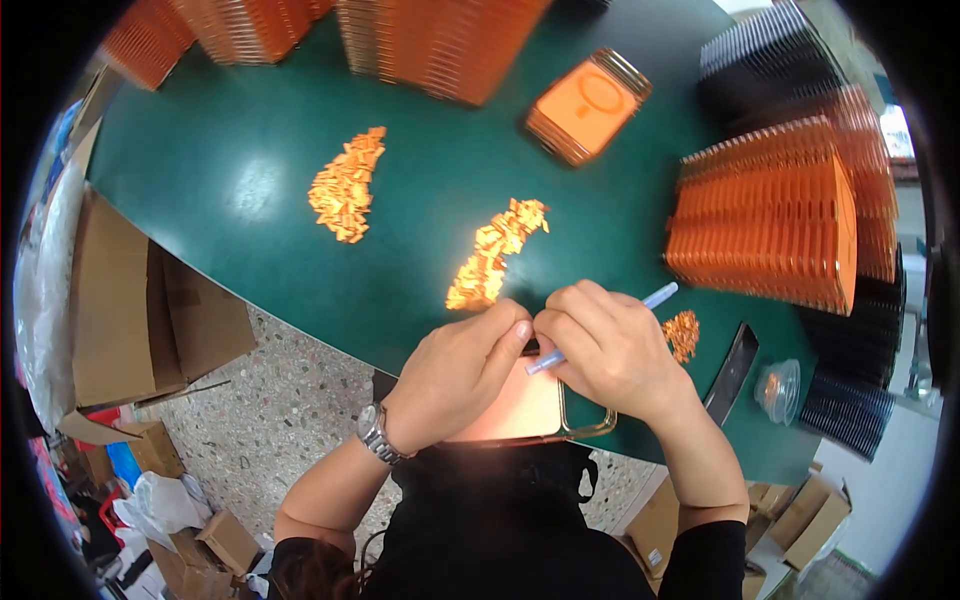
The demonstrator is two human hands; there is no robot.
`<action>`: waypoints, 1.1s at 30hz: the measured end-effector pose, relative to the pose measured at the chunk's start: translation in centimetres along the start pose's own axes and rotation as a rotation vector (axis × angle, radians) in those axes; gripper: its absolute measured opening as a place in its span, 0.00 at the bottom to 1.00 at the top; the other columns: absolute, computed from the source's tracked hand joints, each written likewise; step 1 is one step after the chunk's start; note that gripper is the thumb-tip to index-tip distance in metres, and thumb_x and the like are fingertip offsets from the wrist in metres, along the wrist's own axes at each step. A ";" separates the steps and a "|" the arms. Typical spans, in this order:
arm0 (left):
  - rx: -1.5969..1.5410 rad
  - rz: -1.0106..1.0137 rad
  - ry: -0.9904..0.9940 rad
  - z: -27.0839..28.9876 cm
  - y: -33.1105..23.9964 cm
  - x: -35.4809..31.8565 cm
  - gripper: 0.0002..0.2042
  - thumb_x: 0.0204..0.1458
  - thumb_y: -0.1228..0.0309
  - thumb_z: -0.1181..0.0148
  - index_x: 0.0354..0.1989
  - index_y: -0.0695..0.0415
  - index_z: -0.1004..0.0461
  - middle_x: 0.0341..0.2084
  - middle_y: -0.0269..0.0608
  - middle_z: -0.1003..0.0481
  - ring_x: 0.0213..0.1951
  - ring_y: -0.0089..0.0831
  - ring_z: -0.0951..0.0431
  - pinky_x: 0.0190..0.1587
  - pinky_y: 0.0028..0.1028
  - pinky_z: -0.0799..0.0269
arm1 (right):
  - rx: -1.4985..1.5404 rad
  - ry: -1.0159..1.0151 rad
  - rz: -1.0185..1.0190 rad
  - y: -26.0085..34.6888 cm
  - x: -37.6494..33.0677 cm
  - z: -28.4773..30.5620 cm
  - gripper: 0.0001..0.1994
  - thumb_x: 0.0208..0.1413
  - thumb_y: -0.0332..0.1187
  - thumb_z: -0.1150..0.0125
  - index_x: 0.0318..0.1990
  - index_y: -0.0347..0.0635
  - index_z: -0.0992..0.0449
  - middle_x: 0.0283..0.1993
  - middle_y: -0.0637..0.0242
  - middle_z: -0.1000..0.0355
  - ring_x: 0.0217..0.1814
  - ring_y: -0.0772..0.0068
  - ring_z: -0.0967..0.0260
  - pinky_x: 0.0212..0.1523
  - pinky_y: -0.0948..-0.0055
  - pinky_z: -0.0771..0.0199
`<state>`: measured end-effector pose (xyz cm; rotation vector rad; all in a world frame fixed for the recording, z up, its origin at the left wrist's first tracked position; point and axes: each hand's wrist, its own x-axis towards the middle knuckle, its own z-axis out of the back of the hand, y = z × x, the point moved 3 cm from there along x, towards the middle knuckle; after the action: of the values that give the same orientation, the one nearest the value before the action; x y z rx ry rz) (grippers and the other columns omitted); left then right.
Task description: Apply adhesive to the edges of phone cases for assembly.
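Both hands pinch tight: right hand (610, 350) grasps a pale blue pen-like tool (600, 330), left hand (470, 365) steadies the gold-rimmed rectangular case (545, 415); slipping could scratch it.

Can't make out much of the phone case (535, 410), mostly buried under the left hand (462, 370) and right hand (608, 350), with whatever sits pinched between the fingertips totally covered. Only both ends of the pale blue pen (655, 297) poking out, middle lost inside the right fist. Orange stacks (440, 45) along the top smeared by blur and chopped by the frame edge, and the tiny orange bits (495, 255) way too small to tell what kind of parts.
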<state>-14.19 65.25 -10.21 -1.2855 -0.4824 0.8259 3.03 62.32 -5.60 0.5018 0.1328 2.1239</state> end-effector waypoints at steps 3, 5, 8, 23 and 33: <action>0.086 -0.018 0.046 -1.4 -0.4 0.7 0.09 0.69 0.66 0.49 0.41 0.58 0.27 0.28 0.52 0.23 0.32 0.56 0.22 0.35 0.48 0.28 | 0.128 -0.030 -0.097 -0.6 -2.2 0.0 0.14 0.41 0.25 0.26 0.35 0.38 0.24 0.35 0.63 0.30 0.33 0.62 0.27 0.29 0.66 0.26; 0.101 -0.024 0.063 -2.1 -0.7 0.9 0.06 0.68 0.74 0.47 0.41 0.63 0.27 0.28 0.49 0.23 0.32 0.40 0.19 0.37 0.35 0.25 | 0.184 -0.071 -0.129 -1.0 -3.4 0.2 0.12 0.43 0.25 0.26 0.35 0.38 0.23 0.35 0.64 0.30 0.33 0.62 0.27 0.29 0.66 0.26; 0.157 -0.058 0.090 -3.0 -1.3 1.2 0.06 0.67 0.75 0.46 0.41 0.64 0.26 0.27 0.46 0.23 0.28 0.37 0.22 0.35 0.32 0.27 | 0.199 -0.143 -0.198 -1.2 -4.9 0.5 0.12 0.43 0.25 0.26 0.36 0.38 0.23 0.35 0.64 0.29 0.33 0.61 0.27 0.30 0.66 0.26; 0.114 0.008 0.169 -3.9 -0.5 1.6 0.05 0.60 0.76 0.41 0.40 0.66 0.24 0.31 0.51 0.19 0.33 0.40 0.18 0.38 0.35 0.23 | -0.019 0.013 -0.171 -0.6 -6.7 0.0 0.09 0.47 0.29 0.32 0.30 0.43 0.29 0.35 0.68 0.32 0.37 0.65 0.31 0.30 0.68 0.24; 0.516 -0.116 0.170 -3.3 -0.5 0.5 0.08 0.61 0.67 0.41 0.35 0.60 0.28 0.27 0.49 0.22 0.30 0.49 0.19 0.32 0.42 0.23 | 0.149 0.073 -0.377 0.7 -6.4 -1.3 0.10 0.47 0.26 0.28 0.36 0.40 0.25 0.37 0.64 0.29 0.37 0.60 0.29 0.32 0.63 0.26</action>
<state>-11.34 63.43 -10.62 -0.8312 -0.1853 0.6794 5.12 56.82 -8.48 0.4461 0.3989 1.7699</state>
